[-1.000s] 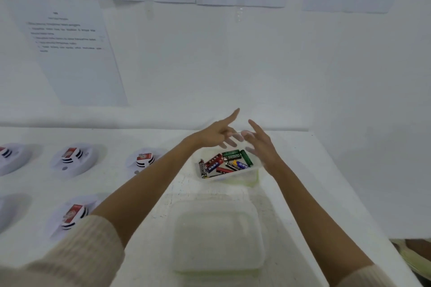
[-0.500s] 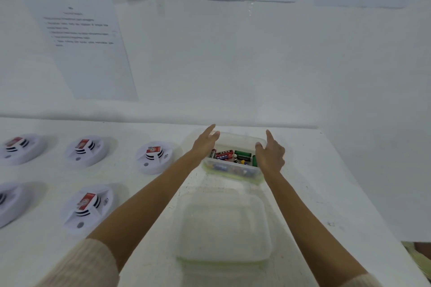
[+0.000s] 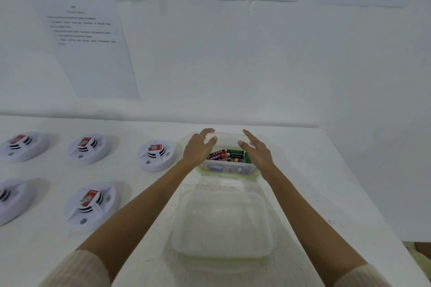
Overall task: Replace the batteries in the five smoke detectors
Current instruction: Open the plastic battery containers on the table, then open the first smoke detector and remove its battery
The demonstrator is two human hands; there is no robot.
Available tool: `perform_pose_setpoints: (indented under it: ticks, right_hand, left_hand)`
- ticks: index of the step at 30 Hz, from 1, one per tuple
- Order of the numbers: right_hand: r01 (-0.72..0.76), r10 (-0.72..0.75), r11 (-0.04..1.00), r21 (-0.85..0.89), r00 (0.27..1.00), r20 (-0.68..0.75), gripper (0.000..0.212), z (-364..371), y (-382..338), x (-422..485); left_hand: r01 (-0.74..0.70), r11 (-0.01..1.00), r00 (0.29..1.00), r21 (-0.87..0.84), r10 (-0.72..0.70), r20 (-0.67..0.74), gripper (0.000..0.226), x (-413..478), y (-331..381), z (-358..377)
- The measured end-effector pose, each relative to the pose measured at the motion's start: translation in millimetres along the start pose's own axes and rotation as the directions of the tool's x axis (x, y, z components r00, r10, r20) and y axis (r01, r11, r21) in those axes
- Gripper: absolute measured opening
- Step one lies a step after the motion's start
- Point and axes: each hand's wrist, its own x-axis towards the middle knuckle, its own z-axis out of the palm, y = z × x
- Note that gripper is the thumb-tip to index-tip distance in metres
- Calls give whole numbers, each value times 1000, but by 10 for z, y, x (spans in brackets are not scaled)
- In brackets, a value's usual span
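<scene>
White table (image 3: 303,170) near its back edge — left hand (image 3: 198,149), right hand (image 3: 256,152) flank battery box (image 3: 227,173).

Cream ribbed knit sleeves (image 3: 77,270) pushed up both forearms.

I have one feed only: the head camera, wide-angle, looking forward and down over the white table (image 3: 314,181) to the wall (image 3: 256,65) at twelve o'clock. It sits close; forearms (image 3: 149,202) run in from six, smoke detectors (image 3: 155,156) at nine.

L detector (image 3: 10,198) half off-frame
</scene>
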Motion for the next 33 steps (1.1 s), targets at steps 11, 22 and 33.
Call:
perform_pose_setpoints:
  ticks: [11,22,33]
  right_hand:
    - [-1,-4,995,-103,999,-48,43,114,-47,20]
    - [125,-173,949,-291,974,-144,47,51,-130,-81]
    - [340,-326,936,-91,935,139,42,636,-1001,-264]
  left_hand:
    - [-31,990,998,137,39,-55,39,-63,-9,-47]
    - [-42,998,995,37,45,-89,44,-167,-1,-219]
    - [-116,989,915,-95,70,-396,25,-420,-122,-1272]
